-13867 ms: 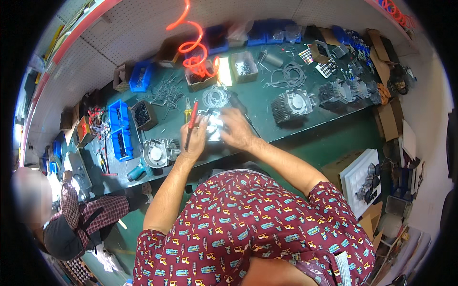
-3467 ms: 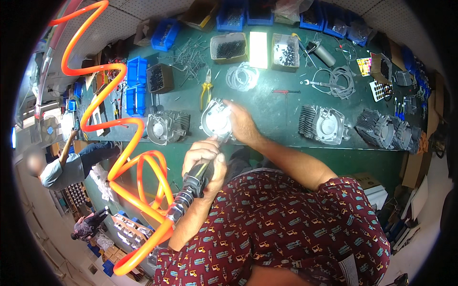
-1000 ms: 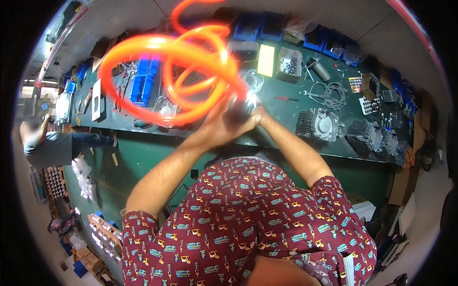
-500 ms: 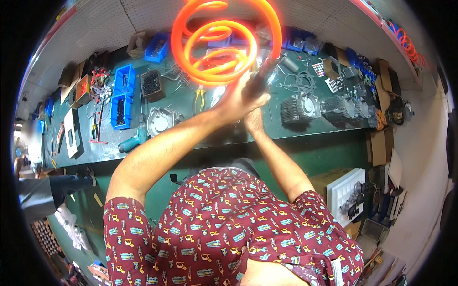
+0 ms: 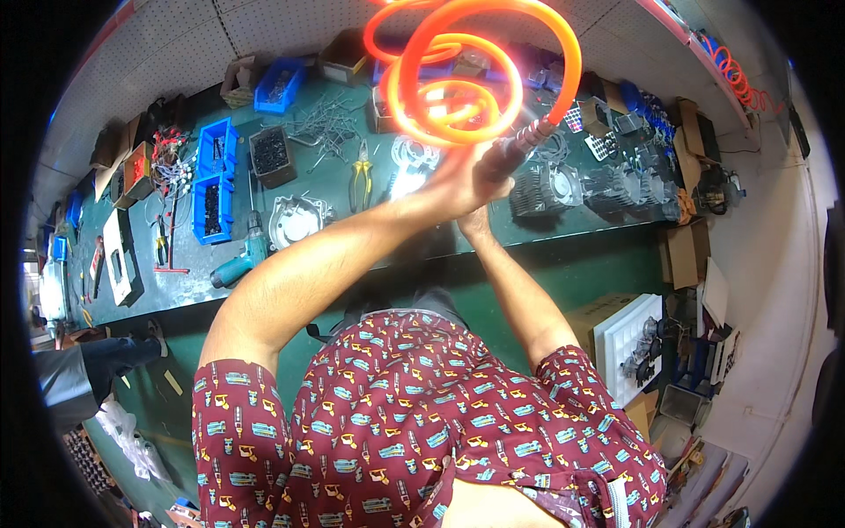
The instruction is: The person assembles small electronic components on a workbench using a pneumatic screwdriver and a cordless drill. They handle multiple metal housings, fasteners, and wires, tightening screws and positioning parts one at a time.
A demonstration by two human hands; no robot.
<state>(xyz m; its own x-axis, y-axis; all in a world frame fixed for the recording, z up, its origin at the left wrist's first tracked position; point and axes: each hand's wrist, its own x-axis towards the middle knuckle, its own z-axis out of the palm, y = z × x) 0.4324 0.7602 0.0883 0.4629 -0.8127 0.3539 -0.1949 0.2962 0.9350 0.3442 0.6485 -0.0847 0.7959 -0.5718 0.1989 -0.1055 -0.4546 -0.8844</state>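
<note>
My left hand (image 5: 462, 182) is wrapped round a dark, cylindrical air tool (image 5: 505, 158) above the near part of the workbench. From the tool's upper end an orange coiled air hose (image 5: 570, 66) loops up toward the top of the picture. Just beneath it, my right hand (image 5: 475, 222) is mostly hidden behind the left; its fingers do not show. What lies under the tool's lower end is covered by my hands. Yellow-handled pliers (image 5: 361, 179) and a round grey metal housing (image 5: 295, 222) lie left of my hands. Finned metal engine cylinders (image 5: 544, 189) stand to the right.
A teal power drill (image 5: 239, 262) lies at the bench's front edge. Behind it are blue bins (image 5: 212, 207) and a box of dark screws (image 5: 272, 156). Bent metal pieces (image 5: 327, 123) lie further back. A carton with white foam trays (image 5: 627, 343) stands right, below the bench.
The air tool and its coiled hose have shifted right in the picture, with my left hand still round the tool. The bench has slid slightly left as the view turned.
</note>
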